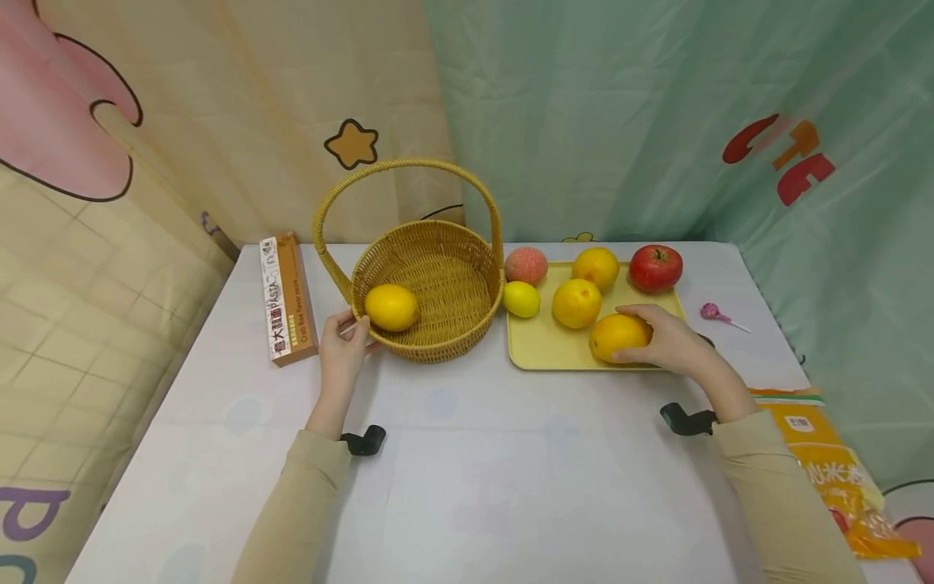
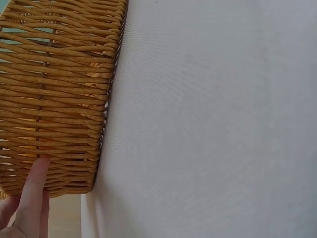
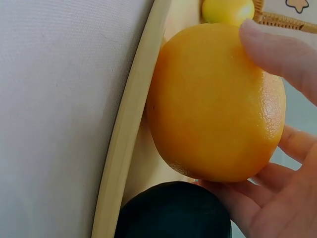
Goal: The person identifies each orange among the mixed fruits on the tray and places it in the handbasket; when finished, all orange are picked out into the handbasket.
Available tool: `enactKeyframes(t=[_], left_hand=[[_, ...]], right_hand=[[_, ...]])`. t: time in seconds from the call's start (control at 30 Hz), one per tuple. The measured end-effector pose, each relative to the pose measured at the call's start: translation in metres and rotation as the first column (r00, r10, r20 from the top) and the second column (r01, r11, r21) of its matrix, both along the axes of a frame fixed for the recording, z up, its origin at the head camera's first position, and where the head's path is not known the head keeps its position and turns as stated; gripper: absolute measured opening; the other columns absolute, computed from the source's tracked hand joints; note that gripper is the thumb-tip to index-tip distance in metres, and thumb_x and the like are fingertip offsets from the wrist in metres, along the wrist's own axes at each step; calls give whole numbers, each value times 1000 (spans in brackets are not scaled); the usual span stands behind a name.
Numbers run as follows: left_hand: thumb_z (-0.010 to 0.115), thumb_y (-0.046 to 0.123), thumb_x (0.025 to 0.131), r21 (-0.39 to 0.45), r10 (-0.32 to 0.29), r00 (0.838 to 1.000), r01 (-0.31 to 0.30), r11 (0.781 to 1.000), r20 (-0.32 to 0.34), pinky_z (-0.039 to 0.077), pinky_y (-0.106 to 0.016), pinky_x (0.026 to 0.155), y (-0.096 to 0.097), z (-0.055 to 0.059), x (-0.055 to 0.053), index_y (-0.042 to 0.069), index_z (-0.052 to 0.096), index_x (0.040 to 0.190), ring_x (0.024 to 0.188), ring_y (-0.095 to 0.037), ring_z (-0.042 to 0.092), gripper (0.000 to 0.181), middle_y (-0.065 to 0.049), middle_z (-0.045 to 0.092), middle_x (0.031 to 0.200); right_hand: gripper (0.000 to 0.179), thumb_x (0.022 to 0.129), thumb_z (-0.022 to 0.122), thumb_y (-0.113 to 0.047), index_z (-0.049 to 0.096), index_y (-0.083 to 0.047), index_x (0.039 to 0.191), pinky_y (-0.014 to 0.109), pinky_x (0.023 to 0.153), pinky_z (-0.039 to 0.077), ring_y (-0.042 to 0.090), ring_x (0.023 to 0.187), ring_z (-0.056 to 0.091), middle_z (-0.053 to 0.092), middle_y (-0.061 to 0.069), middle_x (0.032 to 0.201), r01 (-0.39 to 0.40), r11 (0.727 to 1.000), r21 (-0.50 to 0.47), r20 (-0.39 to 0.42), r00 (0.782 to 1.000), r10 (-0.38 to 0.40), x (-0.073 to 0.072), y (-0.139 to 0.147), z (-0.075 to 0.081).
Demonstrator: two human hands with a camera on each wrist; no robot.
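Note:
A wicker basket (image 1: 438,350) with a tall arched handle stands left of centre. One orange (image 1: 392,308) lies inside it, near the left wall. My left hand (image 1: 341,349) holds the basket by its left rim; in the left wrist view a finger (image 2: 32,193) presses against the woven outer wall. On the right, my right hand (image 1: 667,342) grips an orange (image 1: 616,337) at the front of the yellow tray (image 1: 540,357), thumb on one side and fingers round the other. That orange (image 3: 213,104) fills much of the right wrist view.
The tray also bears two more oranges (image 1: 576,303), a red apple (image 1: 656,268), and a dark rounded thing (image 3: 173,213). A lemon (image 1: 521,299) and a pink peach (image 1: 526,266) lie at its left edge. Around stand a pasta box (image 1: 288,300), a lollipop (image 1: 711,311) and an orange snack bag (image 1: 824,462).

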State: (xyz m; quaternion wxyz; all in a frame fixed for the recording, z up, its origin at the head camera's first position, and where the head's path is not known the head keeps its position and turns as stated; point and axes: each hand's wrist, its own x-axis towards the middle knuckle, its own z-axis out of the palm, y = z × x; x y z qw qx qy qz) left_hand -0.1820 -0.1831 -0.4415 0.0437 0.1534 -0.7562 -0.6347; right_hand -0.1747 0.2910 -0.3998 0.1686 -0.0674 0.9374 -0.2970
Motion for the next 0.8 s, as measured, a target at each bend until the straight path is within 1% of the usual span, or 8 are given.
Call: enactKeyframes(t=[0.2,0.37,0.5,0.63,0.73,0.8], left_hand=[[52,21,102,14,11,1000,-11,1000,4,60,-38,91,1,0,0,-1,38,143,122,-31,59,48,-20,47,141],[53,21,102,13,18,1000,-18,1000,2,61,-38,90,2,2,0,-1,39,142,121,-31,60,47,-19,48,142],[54,21,102,17,19,1000,-19,1000,0,61,-36,89,2,3,-1,0,39,142,122,-30,60,48,-18,48,143],[54,21,102,15,20,1000,-20,1000,4,61,-37,90,2,3,-1,0,39,142,122,-29,59,48,-18,48,143],[53,21,102,13,23,1000,-23,1000,8,61,-38,91,2,2,-1,0,39,142,122,-30,59,48,-18,48,143],[54,21,102,13,24,1000,-24,1000,10,61,-38,91,2,2,-2,0,39,142,122,-29,59,48,-18,48,143]], right_hand=[[86,82,79,-37,35,-2,148,68,115,29,45,133,35,36,27,149,-27,999,37,-5,1000,28,-2,-5,0],[83,80,81,-36,40,-1,144,68,112,33,44,128,38,41,27,145,-14,999,44,-39,999,16,-1,-4,-3],[82,79,82,-36,42,-1,142,67,111,35,43,127,39,43,26,143,4,999,38,-54,999,-2,0,-2,-1],[85,79,81,-42,40,-3,143,66,112,36,43,128,39,41,25,146,41,999,-9,-52,998,-42,1,-1,3],[88,79,81,-44,37,-4,145,65,113,36,43,131,39,39,24,149,72,994,-83,-35,997,-75,1,-3,5],[88,81,80,-43,35,-4,146,64,114,36,44,133,37,37,23,150,92,986,-140,-18,995,-95,1,-7,7]])
